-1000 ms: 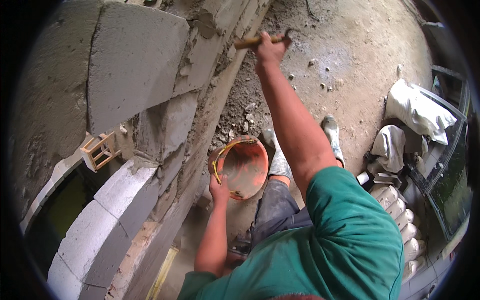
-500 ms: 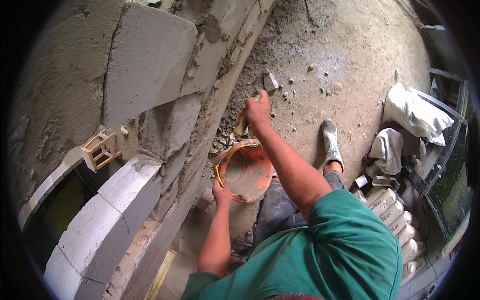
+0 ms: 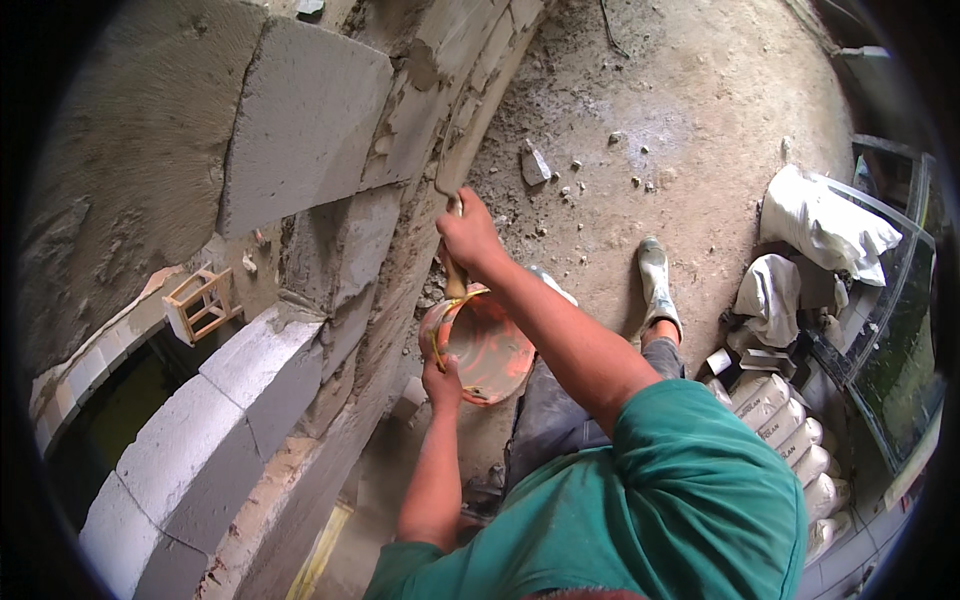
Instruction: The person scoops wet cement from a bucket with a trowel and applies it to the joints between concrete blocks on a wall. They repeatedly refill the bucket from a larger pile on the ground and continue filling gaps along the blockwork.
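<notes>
My left hand (image 3: 441, 378) grips the near left rim of an orange bucket (image 3: 515, 350), which is tipped with its mouth toward me. Grey, wet-looking smears coat its inside, and a yellow edge runs along the rim. Above the bucket, my right hand (image 3: 470, 232) is closed round the wooden handle of a trowel (image 3: 455, 276). The trowel's bent metal neck (image 3: 442, 182) points away from me, close to the wall. Its blade is seen nearly edge-on against the wall, hard to make out.
To the left rises a wall of large grey blocks (image 3: 305, 120), with a curved row of pale blocks (image 3: 190, 455) below. A small wooden frame (image 3: 204, 304) rests on the ledge. Rubble (image 3: 535, 163) lies on the floor. White sacks (image 3: 825, 228), stacked bags (image 3: 785, 425) and a window frame (image 3: 885, 340) stand right.
My right hand has moved left and slightly nearer, bringing the trowel from over the floor to the wall. My left hand keeps its hold on the bucket, which has shifted slightly left.
</notes>
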Motion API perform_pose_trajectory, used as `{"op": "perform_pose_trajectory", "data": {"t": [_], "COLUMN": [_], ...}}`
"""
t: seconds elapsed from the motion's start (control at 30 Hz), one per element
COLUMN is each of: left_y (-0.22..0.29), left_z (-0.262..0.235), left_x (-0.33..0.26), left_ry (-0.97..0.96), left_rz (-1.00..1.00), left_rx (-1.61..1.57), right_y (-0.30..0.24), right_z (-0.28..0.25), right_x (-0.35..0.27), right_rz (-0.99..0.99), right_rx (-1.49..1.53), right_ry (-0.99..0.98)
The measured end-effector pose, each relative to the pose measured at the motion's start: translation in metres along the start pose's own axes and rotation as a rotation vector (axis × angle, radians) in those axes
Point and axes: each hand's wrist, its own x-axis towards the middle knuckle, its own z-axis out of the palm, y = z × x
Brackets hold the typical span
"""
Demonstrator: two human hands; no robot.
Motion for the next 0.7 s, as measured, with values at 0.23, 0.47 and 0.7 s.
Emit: {"op": "perform_pose_trajectory", "data": {"t": [0.23, 0.47, 0.7], "left_y": [0.032, 0.087, 0.166], "left_z": [-0.002, -0.011, -0.017], "left_x": [-0.008, -0.023, -0.054], "left_ry": [0.047, 0.082, 0.166], "left_rz": [0.072, 0.143, 0.274], "left_rx": [0.033, -0.044, -0.087], "right_y": [-0.03, 0.012, 0.0], "right_z": [0.013, -0.145, -0.339], "right_x": [-0.046, -0.141, -0.213], "right_rz": [-0.157, -0.114, -0.029], "right_rx": [-0.127, -0.698, -0.724], "right_ry": [-0.137, -0.122, 0.048]}}
